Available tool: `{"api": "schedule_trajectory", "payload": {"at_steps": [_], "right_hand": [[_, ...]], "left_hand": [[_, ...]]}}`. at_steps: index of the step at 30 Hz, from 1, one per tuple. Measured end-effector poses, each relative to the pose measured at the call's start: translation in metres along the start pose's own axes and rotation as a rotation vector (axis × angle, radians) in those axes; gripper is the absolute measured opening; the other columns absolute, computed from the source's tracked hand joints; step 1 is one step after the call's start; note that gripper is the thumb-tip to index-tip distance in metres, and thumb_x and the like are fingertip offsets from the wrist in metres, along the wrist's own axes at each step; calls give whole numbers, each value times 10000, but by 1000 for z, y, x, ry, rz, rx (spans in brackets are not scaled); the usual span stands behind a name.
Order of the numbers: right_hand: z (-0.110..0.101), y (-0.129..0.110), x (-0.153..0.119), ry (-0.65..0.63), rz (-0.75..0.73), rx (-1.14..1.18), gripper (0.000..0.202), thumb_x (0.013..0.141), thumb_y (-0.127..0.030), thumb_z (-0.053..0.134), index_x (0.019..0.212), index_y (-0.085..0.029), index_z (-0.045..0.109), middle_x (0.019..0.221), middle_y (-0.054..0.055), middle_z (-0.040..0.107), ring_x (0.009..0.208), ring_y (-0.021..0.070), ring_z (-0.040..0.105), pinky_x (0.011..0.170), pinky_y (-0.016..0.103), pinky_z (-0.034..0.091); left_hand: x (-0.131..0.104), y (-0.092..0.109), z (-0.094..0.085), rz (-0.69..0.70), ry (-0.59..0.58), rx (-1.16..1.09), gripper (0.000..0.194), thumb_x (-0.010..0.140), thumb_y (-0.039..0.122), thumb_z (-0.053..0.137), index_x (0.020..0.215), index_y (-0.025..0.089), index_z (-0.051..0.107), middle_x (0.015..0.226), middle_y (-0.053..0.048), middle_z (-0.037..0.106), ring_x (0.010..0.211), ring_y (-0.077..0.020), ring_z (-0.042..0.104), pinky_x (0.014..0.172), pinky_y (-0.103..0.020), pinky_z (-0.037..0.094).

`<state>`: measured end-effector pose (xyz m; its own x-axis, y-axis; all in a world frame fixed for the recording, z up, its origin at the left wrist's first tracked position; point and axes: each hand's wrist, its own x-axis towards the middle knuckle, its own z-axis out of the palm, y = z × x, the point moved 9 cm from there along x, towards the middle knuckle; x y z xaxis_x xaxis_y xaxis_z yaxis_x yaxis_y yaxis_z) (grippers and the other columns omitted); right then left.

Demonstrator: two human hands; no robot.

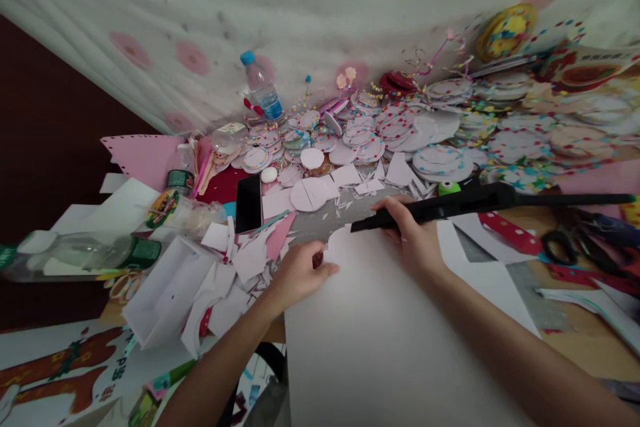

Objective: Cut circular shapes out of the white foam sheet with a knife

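Observation:
A large white sheet lies in front of me, its upper left corner cut into a curve. My left hand pinches the sheet's left edge near that curve, thumb on top. My right hand is wrapped round a black tool, long and narrow, whose tip rests at the sheet's top edge. The tool's far end reaches out to the right. Small white paper scraps lie just beyond the sheet.
Piles of decorated white discs line the back, beside a water bottle. A phone, an open white box and a lying bottle are on the left. Scissors lie at the right.

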<state>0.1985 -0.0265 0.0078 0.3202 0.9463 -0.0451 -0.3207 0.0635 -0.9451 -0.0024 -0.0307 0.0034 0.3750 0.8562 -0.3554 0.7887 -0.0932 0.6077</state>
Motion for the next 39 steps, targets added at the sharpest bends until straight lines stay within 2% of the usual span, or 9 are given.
{"api": "schedule_trajectory", "payload": {"at_steps": [5, 11, 14, 16, 19, 26, 30, 35, 39], "right_hand": [[-1, 2, 0, 13, 6, 0, 286, 823, -472, 665, 733, -201, 678, 482, -56, 389, 397, 70, 315, 388, 244, 211], [1, 1, -3, -8, -19, -17, 291, 874, -475, 615, 752, -213, 648, 500, -53, 395, 417, 76, 328, 407, 246, 220], [10, -1, -6, -80, -38, -12, 236, 872, -458, 621, 875, -224, 648, 492, -60, 410, 441, 94, 362, 427, 246, 261], [17, 0, -9, -126, -36, -13, 226, 833, -435, 672, 920, -233, 620, 531, -60, 446, 463, 102, 401, 441, 246, 308], [25, 6, -13, -186, -27, -69, 246, 813, -429, 696, 911, -237, 577, 572, -59, 475, 469, 106, 431, 448, 251, 346], [40, -3, -12, -265, -288, -512, 239, 787, -405, 722, 799, -219, 571, 719, -7, 599, 660, 152, 545, 613, 284, 440], [50, 5, -21, -339, -264, -614, 171, 866, -379, 633, 941, -230, 592, 827, 7, 648, 733, 164, 593, 668, 289, 465], [50, 13, -42, -287, -260, -731, 130, 880, -357, 603, 931, -238, 589, 799, 0, 662, 702, 158, 610, 645, 274, 479], [55, 6, -52, -225, -325, -823, 114, 871, -343, 592, 902, -234, 590, 744, -7, 663, 619, 143, 602, 579, 258, 482]], "left_hand": [[-3, -8, 3, -19, 81, -61, 216, 742, 355, 687, 881, 202, 624, 666, 38, 555, 629, -151, 505, 606, -262, 350], [-9, 1, 0, 81, 133, 43, 180, 801, 330, 665, 908, 190, 629, 751, -5, 610, 718, -180, 565, 676, -286, 421], [-21, 18, -3, 244, 213, 247, 208, 877, 366, 593, 961, 178, 624, 880, -67, 656, 871, -238, 585, 829, -371, 436], [-29, 23, -4, 295, 294, 366, 216, 900, 385, 567, 963, 186, 623, 910, -74, 670, 932, -262, 574, 984, -469, 359], [-35, 16, -5, 270, 374, 357, 164, 889, 367, 593, 853, 208, 611, 838, -26, 665, 897, -233, 564, 1094, -514, 222], [-35, 0, 4, 147, 470, 171, 218, 815, 370, 705, 749, 202, 582, 739, 16, 637, 818, -198, 572, 1087, -477, 242], [-42, 1, 7, 48, 589, 119, 201, 845, 351, 680, 761, 188, 597, 777, 4, 655, 839, -202, 596, 1097, -482, 231], [-46, 1, 12, 34, 626, 99, 176, 857, 340, 664, 805, 177, 622, 804, -16, 662, 878, -220, 597, 1119, -474, 221], [-48, 4, 6, 33, 617, 105, 166, 858, 329, 660, 800, 175, 632, 782, -21, 650, 872, -226, 591, 1119, -488, 220]]}}
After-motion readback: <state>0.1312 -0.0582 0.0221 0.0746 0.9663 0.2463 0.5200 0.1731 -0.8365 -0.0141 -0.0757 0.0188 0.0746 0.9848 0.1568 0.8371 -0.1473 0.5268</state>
